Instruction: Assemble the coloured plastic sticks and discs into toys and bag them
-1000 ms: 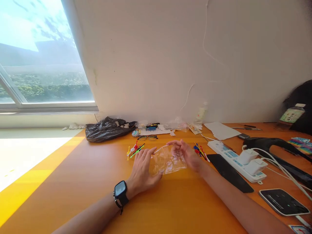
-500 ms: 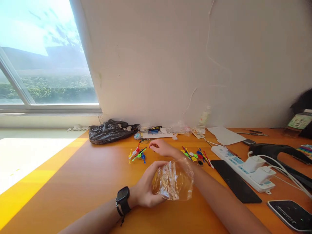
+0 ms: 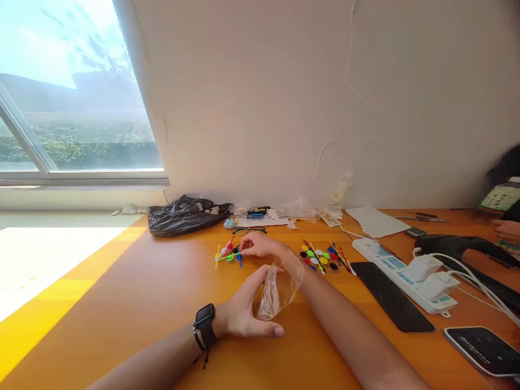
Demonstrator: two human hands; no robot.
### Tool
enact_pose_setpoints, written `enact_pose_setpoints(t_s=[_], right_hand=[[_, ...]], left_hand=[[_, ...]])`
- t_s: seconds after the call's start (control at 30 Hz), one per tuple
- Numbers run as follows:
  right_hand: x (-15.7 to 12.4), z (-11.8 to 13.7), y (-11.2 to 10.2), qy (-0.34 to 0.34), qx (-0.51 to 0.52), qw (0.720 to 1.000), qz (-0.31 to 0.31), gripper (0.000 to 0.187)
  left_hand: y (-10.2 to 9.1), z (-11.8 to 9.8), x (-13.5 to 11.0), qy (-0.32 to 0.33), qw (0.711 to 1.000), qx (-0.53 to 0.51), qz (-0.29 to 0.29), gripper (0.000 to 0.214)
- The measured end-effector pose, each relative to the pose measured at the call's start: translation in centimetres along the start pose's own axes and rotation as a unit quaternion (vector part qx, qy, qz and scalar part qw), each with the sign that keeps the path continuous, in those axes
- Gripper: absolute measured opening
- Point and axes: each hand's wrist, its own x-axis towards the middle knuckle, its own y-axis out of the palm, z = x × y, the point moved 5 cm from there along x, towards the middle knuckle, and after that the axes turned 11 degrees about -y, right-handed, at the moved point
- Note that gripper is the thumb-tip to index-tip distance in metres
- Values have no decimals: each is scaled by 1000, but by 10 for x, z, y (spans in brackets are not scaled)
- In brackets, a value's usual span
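Observation:
My left hand (image 3: 247,309), wearing a black watch, holds a crinkled clear plastic bag (image 3: 270,298) between thumb and fingers, which are spread wide around it. My right hand (image 3: 262,245) reaches forward past the bag. Its fingertips are closed at the end of a thin green plastic stick (image 3: 235,254) on the left pile. That pile (image 3: 228,251) mixes coloured sticks and small round pieces. To the right of my right forearm lies a second pile (image 3: 320,257) of coloured discs and sticks.
Eyeglasses (image 3: 244,231) lie behind my right hand, and a black plastic bag (image 3: 182,216) lies at the back left. On the right are a white power strip (image 3: 400,273) with plugs, a black phone-like slab (image 3: 392,295) and a black pad (image 3: 483,349). Another person's hand (image 3: 507,230) shows far right.
My right hand has come left and down to the left pile, and the green stick has shifted its angle. My left thumb has spread outward, and the clear bag looks narrower.

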Motion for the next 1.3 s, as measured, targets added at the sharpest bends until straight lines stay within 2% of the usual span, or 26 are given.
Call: enact_pose_setpoints(t_s=[0.17, 0.33, 0.5, 0.6, 0.77, 0.9, 0.97, 1.13, 1.3], right_hand=[[3, -7, -8, 5, 21, 1000, 13, 22], [4, 6, -42, -19, 74, 997, -26, 29], [-18, 45, -98, -45, 110, 985, -124, 38], [-41, 78, -132, -92, 123, 965, -215, 36], [-80, 139, -161, -149, 36, 948, -279, 24], [-105, 183, -162, -172, -29, 935, -308, 18], [-114, 200, -156, -174, -45, 939, -294, 15], [-125, 231, -131, -188, -127, 957, -178, 8], [-124, 236, -116, -172, -177, 965, -94, 7]], left_hand=[[0, -6, 1, -7, 999, 18, 27, 86], [-3, -8, 0, -10, 1000, 28, 11, 69], [-5, -9, 2, -12, 1000, 25, 2, 68], [-9, -6, 5, -20, 1000, 8, -16, 71], [-16, 11, 11, -50, 996, -24, -64, 80], [-17, 19, 13, -70, 993, -60, -72, 79], [-16, 16, 13, -65, 994, -61, -63, 78], [-14, 8, 12, -62, 995, -60, -44, 75], [-13, 10, 11, -67, 994, -60, -54, 74]])
